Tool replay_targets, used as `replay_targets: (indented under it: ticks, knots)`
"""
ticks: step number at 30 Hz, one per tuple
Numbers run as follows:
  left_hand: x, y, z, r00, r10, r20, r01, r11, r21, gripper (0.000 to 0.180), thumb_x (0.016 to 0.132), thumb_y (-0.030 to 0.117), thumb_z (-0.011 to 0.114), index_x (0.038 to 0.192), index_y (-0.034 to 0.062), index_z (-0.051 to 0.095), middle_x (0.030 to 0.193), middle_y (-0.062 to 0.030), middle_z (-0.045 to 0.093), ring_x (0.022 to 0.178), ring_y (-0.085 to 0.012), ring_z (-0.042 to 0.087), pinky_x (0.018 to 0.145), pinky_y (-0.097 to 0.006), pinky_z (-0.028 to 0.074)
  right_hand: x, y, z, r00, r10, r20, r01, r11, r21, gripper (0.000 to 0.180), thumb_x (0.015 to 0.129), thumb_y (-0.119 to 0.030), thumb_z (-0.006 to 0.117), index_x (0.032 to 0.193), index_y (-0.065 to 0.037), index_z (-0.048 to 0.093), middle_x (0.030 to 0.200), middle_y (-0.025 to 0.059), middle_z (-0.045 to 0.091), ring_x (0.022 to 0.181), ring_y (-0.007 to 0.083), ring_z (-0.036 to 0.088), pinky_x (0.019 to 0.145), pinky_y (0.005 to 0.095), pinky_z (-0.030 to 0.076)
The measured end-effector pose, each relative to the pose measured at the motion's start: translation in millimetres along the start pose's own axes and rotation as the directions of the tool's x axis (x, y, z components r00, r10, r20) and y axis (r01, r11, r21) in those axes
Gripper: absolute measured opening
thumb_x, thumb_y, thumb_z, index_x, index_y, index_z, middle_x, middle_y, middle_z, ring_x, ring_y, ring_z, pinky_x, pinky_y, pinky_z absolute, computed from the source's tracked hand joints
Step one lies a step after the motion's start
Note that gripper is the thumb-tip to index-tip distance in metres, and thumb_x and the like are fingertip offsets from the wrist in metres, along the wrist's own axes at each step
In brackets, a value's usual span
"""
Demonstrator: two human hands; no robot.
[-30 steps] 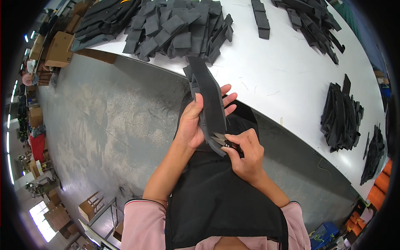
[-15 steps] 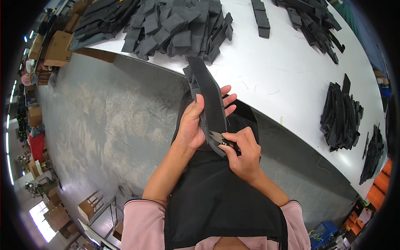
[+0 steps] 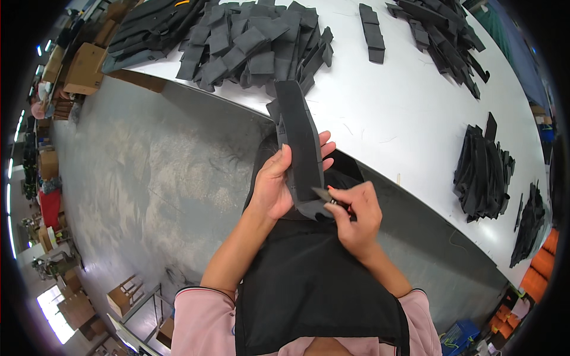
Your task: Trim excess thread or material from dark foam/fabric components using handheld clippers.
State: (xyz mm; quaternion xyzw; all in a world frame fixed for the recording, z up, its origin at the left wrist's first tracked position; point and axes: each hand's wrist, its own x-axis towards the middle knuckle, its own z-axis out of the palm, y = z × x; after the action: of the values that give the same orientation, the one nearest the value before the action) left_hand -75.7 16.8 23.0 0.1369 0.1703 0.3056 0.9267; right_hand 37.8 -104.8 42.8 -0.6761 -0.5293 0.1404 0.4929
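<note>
A long dark grey fabric strip (image 3: 300, 136) with stitched, folded layers lies lengthwise in my left hand (image 3: 274, 181). The thumb presses on its left edge and the fingers come round from beneath on the right. Its far end reaches over the table's edge, and its near end curls over above my black apron. In my right hand (image 3: 361, 215) is a pair of thread snips (image 3: 323, 194), pinched between thumb and fingers. Their pointed blades are at the right edge of the strip near its lower end; whether they touch it I cannot tell.
A white table (image 3: 409, 113) slants across ahead and to the right. On it lie a big heap of grey fabric pieces (image 3: 255, 44), a single strip (image 3: 372, 34), several more dark piles (image 3: 484, 172) and loose threads. Cardboard boxes (image 3: 88, 68) stand at far left.
My right hand and the snips have moved slightly right and away from the strip. The strip has turned a little more upright, with its lower end curling to the right.
</note>
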Motion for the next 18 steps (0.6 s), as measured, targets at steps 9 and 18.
replay_targets:
  ticks: [9,18]
  knots:
    - [-3.1,-2.3,4.4,1.0,-0.026,-0.014,0.026,0.999,0.04,0.056,0.097,0.034,0.04,0.135,-0.0063,0.033,0.141,-0.02,0.037,0.128,-0.0313,0.041,0.105,-0.042,0.038,29.4,10.1,8.9,0.994,-0.038,0.104,0.04,0.999,-0.013,0.024,0.071,-0.003,0.071,0.093,-0.005,0.063,0.078,0.0062,0.051,0.062,0.0207,0.055,0.052,0.0294,0.044]
    - [-2.7,-3.6,-2.8,0.99,0.007,-0.139,0.011,0.991,0.132,0.048,0.098,0.031,0.042,0.128,-0.0059,0.044,0.131,-0.0185,0.049,0.116,-0.0261,0.053,0.097,-0.038,0.045,14.9,15.3,5.8,0.995,-0.098,-0.036,0.095,0.992,-0.079,0.024,0.068,0.003,0.073,0.091,-0.003,0.066,0.076,0.0089,0.053,0.062,0.021,0.054,0.054,0.0293,0.045]
